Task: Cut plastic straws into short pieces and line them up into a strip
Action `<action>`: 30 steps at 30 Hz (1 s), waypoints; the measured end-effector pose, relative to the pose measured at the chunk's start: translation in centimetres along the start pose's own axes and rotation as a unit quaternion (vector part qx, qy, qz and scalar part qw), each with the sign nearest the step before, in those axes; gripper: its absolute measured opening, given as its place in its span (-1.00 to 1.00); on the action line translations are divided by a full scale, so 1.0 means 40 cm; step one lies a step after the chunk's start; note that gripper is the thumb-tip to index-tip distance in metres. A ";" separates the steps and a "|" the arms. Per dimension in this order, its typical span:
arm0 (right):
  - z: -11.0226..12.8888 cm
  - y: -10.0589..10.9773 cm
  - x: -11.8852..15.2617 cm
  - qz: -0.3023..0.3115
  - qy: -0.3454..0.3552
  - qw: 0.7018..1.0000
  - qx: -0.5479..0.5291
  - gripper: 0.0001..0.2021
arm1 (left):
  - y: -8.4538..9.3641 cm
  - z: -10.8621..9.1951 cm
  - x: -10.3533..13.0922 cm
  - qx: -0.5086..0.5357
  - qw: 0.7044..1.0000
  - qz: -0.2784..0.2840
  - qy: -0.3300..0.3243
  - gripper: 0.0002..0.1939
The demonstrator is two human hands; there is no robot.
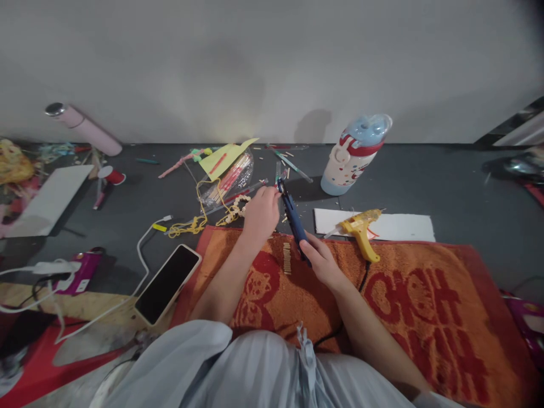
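My right hand is wrapped round the near end of a long, narrow dark blue object with a ring-like shape at its far end; I cannot make out its kind. My left hand is closed in a pinch beside that far end. A tiny reddish bit shows at its fingertips, too small to name. Both hands are above the front of an orange towel with red patterns. Under them lies a short row of thin pale sticks on the towel.
A yellow glue gun rests on a white strip, behind it a water bottle. To the left are a bag of sticks, yellow yarn, a phone, a white cable and a pink flask.
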State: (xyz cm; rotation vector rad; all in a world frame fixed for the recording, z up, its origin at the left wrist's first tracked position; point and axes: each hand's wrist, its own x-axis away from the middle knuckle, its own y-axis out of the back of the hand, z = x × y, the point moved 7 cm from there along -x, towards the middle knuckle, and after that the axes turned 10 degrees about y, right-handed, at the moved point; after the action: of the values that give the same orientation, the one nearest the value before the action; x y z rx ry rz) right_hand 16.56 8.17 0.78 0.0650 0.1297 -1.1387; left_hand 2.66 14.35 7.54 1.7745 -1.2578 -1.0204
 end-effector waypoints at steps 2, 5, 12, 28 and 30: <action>-0.012 0.000 0.003 -0.009 -0.027 0.999 -0.024 -0.65 | -0.005 0.004 -0.001 0.005 1.000 -0.001 -0.003 -0.78; -0.026 -0.001 0.007 -0.013 -0.055 0.997 -0.049 -0.63 | -0.014 0.010 -0.002 0.010 1.000 -0.002 -0.008 -0.78; -0.034 0.002 0.005 -0.016 -0.068 0.996 -0.054 -0.60 | -0.029 0.017 -0.004 0.008 1.000 0.009 0.000 -0.78; -0.029 0.005 0.002 -0.030 -0.080 0.992 -0.091 -0.60 | -0.026 0.019 -0.006 0.017 1.000 0.005 -0.010 -0.80; -0.033 0.000 0.002 -0.024 -0.082 0.991 -0.102 -0.58 | -0.024 0.019 -0.007 0.023 1.000 0.005 -0.008 -0.80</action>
State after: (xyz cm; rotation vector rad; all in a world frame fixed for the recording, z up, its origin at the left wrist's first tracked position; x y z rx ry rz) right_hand 16.50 8.26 -0.53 -0.2150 0.1014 -1.1682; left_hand 2.29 14.78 6.41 1.7961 -1.3092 -1.0100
